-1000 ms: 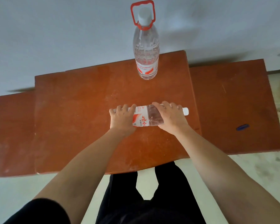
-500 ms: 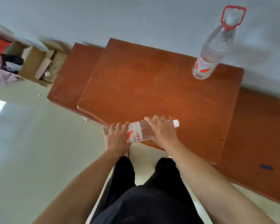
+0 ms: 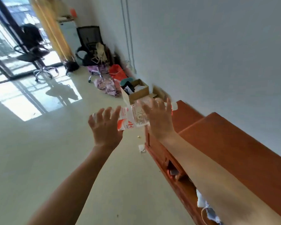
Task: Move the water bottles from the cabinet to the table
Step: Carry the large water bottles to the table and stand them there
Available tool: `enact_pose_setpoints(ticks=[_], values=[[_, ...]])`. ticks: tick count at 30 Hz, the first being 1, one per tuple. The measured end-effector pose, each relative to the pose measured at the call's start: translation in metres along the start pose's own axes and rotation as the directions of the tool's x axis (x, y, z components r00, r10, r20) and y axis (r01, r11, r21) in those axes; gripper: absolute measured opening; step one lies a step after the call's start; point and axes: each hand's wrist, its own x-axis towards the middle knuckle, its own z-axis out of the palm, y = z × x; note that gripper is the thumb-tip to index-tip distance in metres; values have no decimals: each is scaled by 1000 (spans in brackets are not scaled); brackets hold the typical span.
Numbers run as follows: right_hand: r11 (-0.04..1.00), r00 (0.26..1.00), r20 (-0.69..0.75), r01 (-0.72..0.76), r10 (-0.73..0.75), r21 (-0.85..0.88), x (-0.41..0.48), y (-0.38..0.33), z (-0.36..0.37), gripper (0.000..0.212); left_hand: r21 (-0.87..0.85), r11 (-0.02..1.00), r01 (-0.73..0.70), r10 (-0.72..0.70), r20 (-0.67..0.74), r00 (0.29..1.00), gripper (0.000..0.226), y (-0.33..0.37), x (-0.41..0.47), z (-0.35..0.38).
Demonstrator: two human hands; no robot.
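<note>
- Water bottle (image 3: pixel 130 119) held sideways between left hand (image 3: pixel 106 129) at base end and right hand (image 3: pixel 159 120) nearer cap end, over floor (image 3: pixel 39 159).
- Cabinet (image 3: pixel 230 148) at right, back to wall (image 3: pixel 217 46), under right forearm; lower step at far end.
- Cardboard box (image 3: pixel 139 93) on floor beyond hands, beside wall, past cabinet's far end.
- Pile of bags (image 3: pixel 106 86) just left of box.
- Office chair (image 3: pixel 92 41) farther back by wall; second chair (image 3: pixel 33 49) left of it, near window (image 3: pixel 0 46).
- Paper scrap (image 3: pixel 141 148) on floor by cabinet front.
</note>
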Motion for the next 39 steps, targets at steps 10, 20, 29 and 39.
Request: enact_pose_setpoints(ticks=[10, 20, 29, 39], values=[[845, 878, -269, 463, -396, 266, 161, -337, -24, 104, 359, 836, 416, -296, -344, 891, 72, -305, -33, -157], [612, 724, -448, 687, -525, 392, 268, -538, 55, 92, 478, 634, 608, -435, -430, 791, 83, -487, -38, -142], [406, 644, -554, 764, -528, 502, 435, -711, 135, 97, 606, 476, 637, -460, -446, 768, 101, -673, 46, -127], [64, 457, -636, 839, -622, 540, 457, -992, 168, 109, 674, 158, 722, -560, -540, 628, 92, -870, -27, -170]])
